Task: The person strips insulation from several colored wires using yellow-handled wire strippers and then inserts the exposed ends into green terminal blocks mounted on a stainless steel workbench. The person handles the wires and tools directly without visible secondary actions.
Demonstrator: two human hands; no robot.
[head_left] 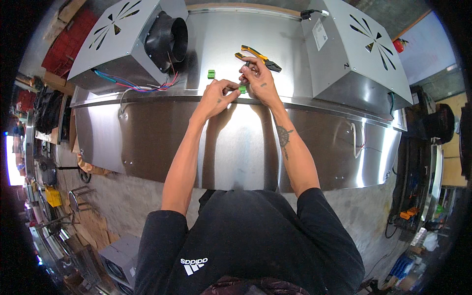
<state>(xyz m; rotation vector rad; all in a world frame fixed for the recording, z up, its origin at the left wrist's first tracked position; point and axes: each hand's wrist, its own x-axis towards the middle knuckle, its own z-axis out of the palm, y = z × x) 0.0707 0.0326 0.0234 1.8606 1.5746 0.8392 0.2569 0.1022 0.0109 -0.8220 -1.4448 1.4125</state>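
My left hand (pixel 219 97) is closed, with thumb and fingers pinching a small green terminal block (pixel 242 90) just above the metal surface. My right hand (pixel 259 81) is closed around a slim dark tool (pixel 247 64) held upright over that block; the fingers hide most of it, so its kind is unclear. A second green terminal block (pixel 211 74) lies on the metal beyond my left hand. Behind my right hand rest pliers (pixel 272 66) with yellow and black handles and dark jaws.
On the left of the stainless steel surface (pixel 236 29) stands a grey metal box (pixel 123 44) with a black round duct collar (pixel 169 42) and loose coloured wires (pixel 147 88). Another grey box (pixel 364 54) sits at right. The steel front edge runs just below my hands.
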